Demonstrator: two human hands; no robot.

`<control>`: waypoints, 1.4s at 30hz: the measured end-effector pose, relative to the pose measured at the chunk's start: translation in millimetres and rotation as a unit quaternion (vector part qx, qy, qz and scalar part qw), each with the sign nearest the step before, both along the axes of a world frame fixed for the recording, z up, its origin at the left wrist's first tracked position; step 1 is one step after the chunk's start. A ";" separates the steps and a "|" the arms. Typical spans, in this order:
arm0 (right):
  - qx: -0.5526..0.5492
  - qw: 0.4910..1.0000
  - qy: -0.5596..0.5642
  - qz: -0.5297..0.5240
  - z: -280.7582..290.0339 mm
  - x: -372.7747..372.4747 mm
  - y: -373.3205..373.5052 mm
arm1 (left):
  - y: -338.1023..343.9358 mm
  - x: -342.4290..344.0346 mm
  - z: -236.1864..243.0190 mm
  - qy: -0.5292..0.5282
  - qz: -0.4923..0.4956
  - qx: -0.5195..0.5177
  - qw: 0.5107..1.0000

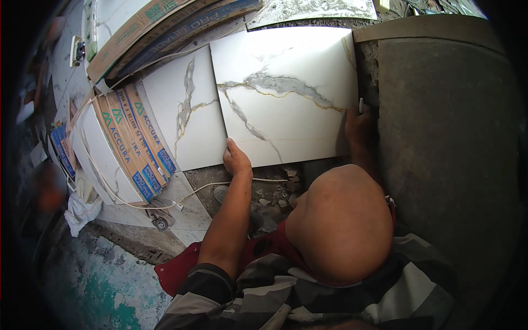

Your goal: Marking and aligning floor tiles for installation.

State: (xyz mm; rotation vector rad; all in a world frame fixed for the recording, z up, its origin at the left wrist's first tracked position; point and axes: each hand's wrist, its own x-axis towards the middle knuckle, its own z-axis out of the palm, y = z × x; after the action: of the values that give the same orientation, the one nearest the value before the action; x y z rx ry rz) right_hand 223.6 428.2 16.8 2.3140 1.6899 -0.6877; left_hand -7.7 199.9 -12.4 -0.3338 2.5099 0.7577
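Observation:
A large white tile (286,121) with grey and gold marbled veins lies in front of me. Its left edge overlaps or butts against a second marbled tile (159,104); I cannot tell which. My left hand (237,159) grips the front left corner of the large tile, thumb on top. At the tile's right edge is my right hand (360,125), in shadow, fingers curled. A thin white pen-like stick (361,104) pokes up from that hand. My bent bare knee (341,225) rises just in front of the tile.
Tile cartons (135,140) lie at the left, with more cardboard boxes (165,38) behind. A white cable (201,190) runs across the floor past a small metal tool (159,222). Broken rubble (275,201) lies below the tile. A dark grey slab (445,137) fills the right side.

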 end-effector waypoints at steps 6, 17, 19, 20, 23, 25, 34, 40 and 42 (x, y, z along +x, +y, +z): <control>0.038 0.999 0.017 0.007 -6.9 0.9 -2.3 | 0.7 2.8 0.7 -0.025 0.002 0.001 1.000; 0.063 0.997 0.038 0.035 0.2 0.7 -6.1 | -2.4 9.2 2.0 -0.047 0.002 -0.026 0.999; 0.050 0.997 0.038 0.036 0.1 1.6 -5.7 | -4.2 10.1 -1.8 -0.025 -0.015 -0.025 0.999; 0.034 0.999 0.023 0.029 0.2 2.2 -5.4 | -5.7 10.3 -3.6 -0.016 -0.013 -0.033 0.999; 0.015 1.000 0.007 0.017 0.9 2.2 -4.9 | -9.8 9.5 -8.7 -0.021 -0.023 -0.022 0.999; 0.013 1.000 0.006 0.011 1.7 1.5 -5.2 | -11.8 9.0 -11.7 -0.035 -0.030 -0.030 0.998; 0.012 1.000 0.013 0.007 1.5 3.7 -10.4 | -13.7 13.6 -13.7 -0.014 -0.051 -0.012 0.999; 0.057 0.997 0.007 0.042 3.0 -0.1 -14.9 | -9.7 11.5 0.1 -0.036 -0.092 -0.051 0.994; 0.042 0.999 0.002 0.013 6.8 -2.8 -15.1 | -9.5 7.0 5.5 -0.038 -0.093 -0.073 0.992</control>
State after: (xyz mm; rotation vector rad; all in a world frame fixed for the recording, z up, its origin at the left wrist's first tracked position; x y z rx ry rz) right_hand 220.8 413.1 23.6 2.3442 1.7796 -0.6284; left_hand -0.7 190.4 -6.9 -0.1700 2.4881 0.4803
